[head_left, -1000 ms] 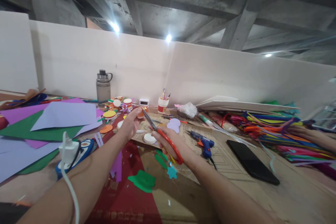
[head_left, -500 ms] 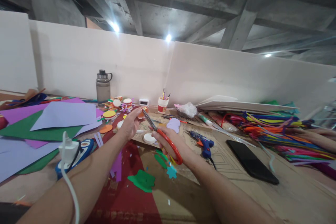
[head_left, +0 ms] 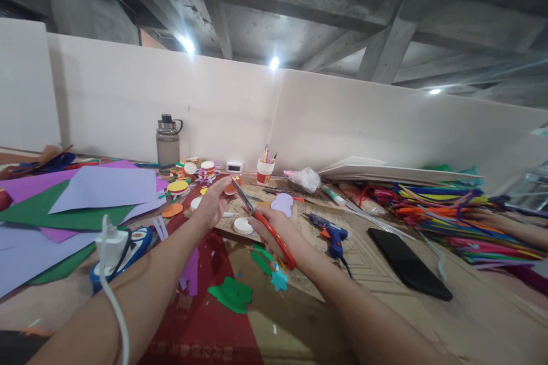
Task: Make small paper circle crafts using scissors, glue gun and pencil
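Observation:
My right hand [head_left: 280, 231] is closed round a pair of scissors [head_left: 276, 235] with red handles. The metal blades point up and to the left, and their tips reach a small orange piece [head_left: 233, 185], seemingly paper. My left hand [head_left: 215, 201] pinches that piece between its fingertips, which partly hide it. A white disc [head_left: 244, 226] lies just below the blades, and a pale purple scalloped cutout [head_left: 281, 204] is beyond my right hand. Below my hands are a green paper scrap [head_left: 232, 295] and a light blue flower-shaped cutout [head_left: 279, 279].
A blue glue gun [head_left: 331, 234] and a black phone [head_left: 409, 263] lie on the right, before bundles of pipe cleaners [head_left: 454, 202]. Coloured sheets [head_left: 103, 188] and a power strip [head_left: 139, 242] are on the left. Behind stand a bottle [head_left: 168, 145] and a paper cup [head_left: 265, 171].
Hardly anything differs. My hands, the scissors and the orange piece keep nearly the same place; the view has shifted very slightly.

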A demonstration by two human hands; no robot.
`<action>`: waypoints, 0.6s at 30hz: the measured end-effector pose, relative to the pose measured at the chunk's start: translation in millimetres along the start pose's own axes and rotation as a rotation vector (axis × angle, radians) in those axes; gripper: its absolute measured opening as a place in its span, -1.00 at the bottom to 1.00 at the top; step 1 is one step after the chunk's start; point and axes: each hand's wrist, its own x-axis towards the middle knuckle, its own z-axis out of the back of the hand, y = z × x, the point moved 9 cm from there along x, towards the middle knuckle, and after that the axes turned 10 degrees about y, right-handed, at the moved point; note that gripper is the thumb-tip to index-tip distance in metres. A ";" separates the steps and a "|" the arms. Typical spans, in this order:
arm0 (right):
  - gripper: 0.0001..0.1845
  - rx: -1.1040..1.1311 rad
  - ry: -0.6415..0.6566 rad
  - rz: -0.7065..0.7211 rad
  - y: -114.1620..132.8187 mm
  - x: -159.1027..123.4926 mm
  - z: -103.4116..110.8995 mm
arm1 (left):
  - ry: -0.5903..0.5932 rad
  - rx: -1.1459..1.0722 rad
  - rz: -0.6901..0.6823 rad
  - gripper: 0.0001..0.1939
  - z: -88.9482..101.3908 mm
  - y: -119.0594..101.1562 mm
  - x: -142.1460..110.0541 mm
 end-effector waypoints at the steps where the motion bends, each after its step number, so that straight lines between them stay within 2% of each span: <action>1: -0.74 0.004 0.005 -0.017 -1.6 0.4 0.0 | -0.004 0.003 0.002 -0.69 0.1 -0.2 -0.6; 3: -0.71 0.014 0.007 -0.036 -2.8 1.0 1.3 | -0.018 0.013 0.007 -0.68 0.8 -0.6 -1.5; 8: -0.66 -0.045 0.038 0.038 8.1 -1.7 3.5 | -0.070 0.041 -0.019 -0.71 4.1 -3.7 -0.2; 12: -0.68 -0.165 0.064 0.083 14.5 -3.8 3.8 | -0.185 0.039 -0.033 -0.67 15.3 -6.1 -1.7; 14: -0.69 -0.224 0.011 0.074 13.6 -2.8 11.7 | -0.245 0.058 -0.013 -0.63 21.7 -6.4 -4.1; 18: -0.70 -0.412 -0.187 0.090 13.7 -2.2 39.4 | -0.309 0.134 0.024 -0.53 28.7 -7.2 -8.2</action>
